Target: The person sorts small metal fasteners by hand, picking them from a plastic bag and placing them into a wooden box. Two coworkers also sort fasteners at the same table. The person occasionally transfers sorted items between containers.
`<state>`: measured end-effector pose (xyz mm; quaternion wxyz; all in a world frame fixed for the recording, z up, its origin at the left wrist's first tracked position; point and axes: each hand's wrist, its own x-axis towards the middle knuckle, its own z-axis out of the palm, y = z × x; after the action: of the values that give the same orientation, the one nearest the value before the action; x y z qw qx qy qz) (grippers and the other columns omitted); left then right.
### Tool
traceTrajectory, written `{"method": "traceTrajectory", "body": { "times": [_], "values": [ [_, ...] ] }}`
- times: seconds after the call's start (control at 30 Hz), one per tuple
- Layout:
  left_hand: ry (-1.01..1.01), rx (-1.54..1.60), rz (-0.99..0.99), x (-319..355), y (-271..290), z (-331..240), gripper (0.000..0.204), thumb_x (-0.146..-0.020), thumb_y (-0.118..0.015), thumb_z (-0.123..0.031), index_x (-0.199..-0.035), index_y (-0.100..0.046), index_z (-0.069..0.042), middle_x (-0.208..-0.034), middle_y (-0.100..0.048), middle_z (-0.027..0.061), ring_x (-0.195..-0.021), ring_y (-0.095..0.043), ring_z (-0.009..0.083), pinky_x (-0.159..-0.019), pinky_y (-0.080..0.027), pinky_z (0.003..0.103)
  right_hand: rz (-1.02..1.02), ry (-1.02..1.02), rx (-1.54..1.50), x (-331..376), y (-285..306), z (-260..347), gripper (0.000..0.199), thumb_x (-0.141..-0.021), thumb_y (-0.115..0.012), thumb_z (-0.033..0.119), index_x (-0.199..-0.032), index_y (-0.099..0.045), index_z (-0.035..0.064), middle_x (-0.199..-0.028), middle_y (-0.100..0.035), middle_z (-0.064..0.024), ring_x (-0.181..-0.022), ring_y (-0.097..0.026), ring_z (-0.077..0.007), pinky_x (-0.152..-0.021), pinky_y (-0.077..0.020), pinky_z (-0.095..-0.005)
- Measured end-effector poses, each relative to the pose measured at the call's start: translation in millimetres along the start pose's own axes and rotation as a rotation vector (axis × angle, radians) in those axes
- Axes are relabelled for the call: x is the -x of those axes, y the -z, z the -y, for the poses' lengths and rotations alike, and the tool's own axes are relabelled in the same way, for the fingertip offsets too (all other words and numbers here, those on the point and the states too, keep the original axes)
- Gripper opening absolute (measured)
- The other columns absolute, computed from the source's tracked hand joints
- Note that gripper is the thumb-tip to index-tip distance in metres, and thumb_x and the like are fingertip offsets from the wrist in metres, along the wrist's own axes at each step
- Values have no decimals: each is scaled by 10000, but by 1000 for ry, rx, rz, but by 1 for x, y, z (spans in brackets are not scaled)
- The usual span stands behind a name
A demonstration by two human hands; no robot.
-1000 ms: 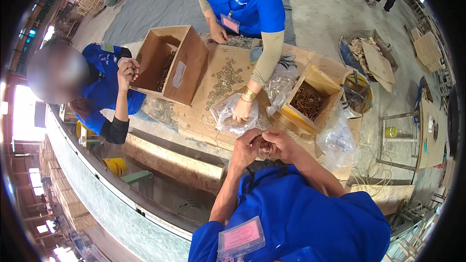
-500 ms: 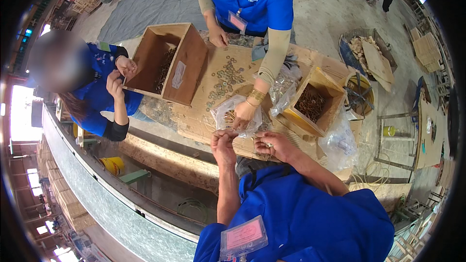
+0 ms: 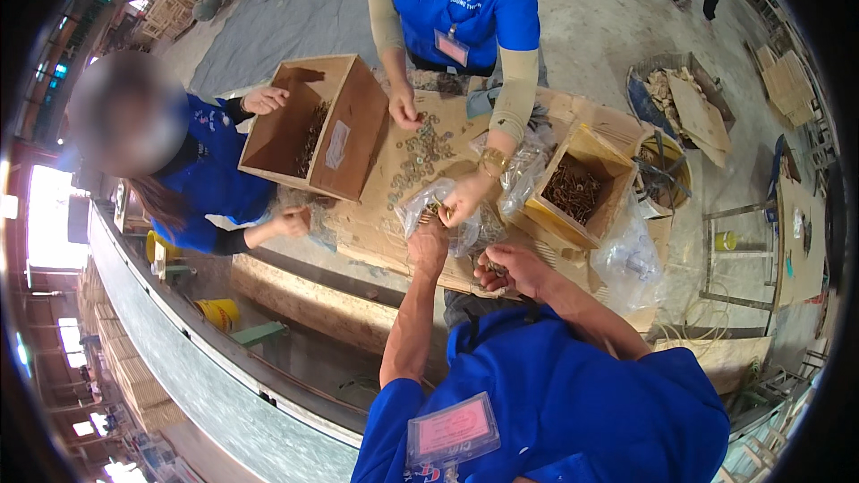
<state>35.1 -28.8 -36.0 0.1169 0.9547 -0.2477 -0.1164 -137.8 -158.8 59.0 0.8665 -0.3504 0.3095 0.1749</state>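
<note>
The left hand (image 3: 428,243) extends forward to the near edge of a clear plastic bag (image 3: 412,207). Its fingertips are partly hidden at the bag, so whether they grip anything cannot be told. A co-worker's hand (image 3: 458,204) is just beside these fingertips, on their right, with its fingers lowered to the bag; a gold-coloured wristband (image 3: 495,159) encircles that wrist.

The right hand (image 3: 516,270) is positioned to the right of the left hand and nearer the body. Its fingers are curled around small metal hardware pieces (image 3: 491,267), which show at the fingertips; their exact type cannot be told.

Beyond the left fingertips, loose flat washers (image 3: 422,159) are spread over a cardboard sheet (image 3: 380,186). Farther to the left of these fingers, an open wooden box (image 3: 354,132) contains elongated metal fasteners (image 3: 313,141). Forward and to the right of the right fingers, a second wooden box (image 3: 560,225) contains rust-brown fasteners (image 3: 573,195). A second clear bag (image 3: 523,165) is located against the left side of this box, and a third clear bag (image 3: 629,261) lies to the right of the right fingers.
</note>
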Motion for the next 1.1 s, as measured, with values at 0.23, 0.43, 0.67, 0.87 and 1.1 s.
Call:
{"method": "traceTrajectory", "body": {
  "times": [0.23, 0.43, 0.67, 0.87, 1.1],
  "values": [
    [61, 94, 152, 10, 23, 2, 286, -858, -565, -301, -1016, -746, -145, -847, -675, 265, -869, -679, 388, -755, -540, 446, -122, 24, -88, -4, 16, -10, 329, -971, -578, 277, -1176, -593, 20, -953, -660, -68, -723, -620, -117, -687, -575, -284],
    [255, 1099, 245, 66, 66, -19, 212, -867, -636, -166, -853, -687, 39, -651, -539, -44, -615, -434, 48, -532, -356, 243, -21, 99, -363, -28, 34, -18, 267, -966, -580, 216, -1146, -610, 21, -978, -656, -58, -787, -610, -127, -726, -554, -288],
    [65, 968, 266, 107, 97, -59, 208, -882, -620, -167, -859, -684, 29, -635, -563, -14, -629, -477, 44, -554, -392, 235, 49, 183, -347, -35, 21, -16, 236, -965, -573, 181, -1154, -611, 44, -1040, -665, -85, -811, -605, -142, -746, -521, -300],
    [52, 889, 229, 103, 99, -65, 191, -879, -620, -145, -852, -674, 36, -633, -571, -1, -620, -476, 50, -556, -408, 242, 6, 192, -281, -29, 23, -12, 240, -949, -605, 194, -1140, -644, 55, -979, -689, -65, -786, -621, -123, -722, -517, -288],
    [-18, 846, 168, 100, 106, -79, 216, -890, -617, -164, -820, -644, 38, -599, -548, 30, -588, -465, 56, -526, -407, 264, -115, 165, -183, -23, 22, -10, 247, -945, -609, 187, -1140, -658, 44, -927, -694, -38, -736, -640, -107, -685, -517, -269]
  ]
}}
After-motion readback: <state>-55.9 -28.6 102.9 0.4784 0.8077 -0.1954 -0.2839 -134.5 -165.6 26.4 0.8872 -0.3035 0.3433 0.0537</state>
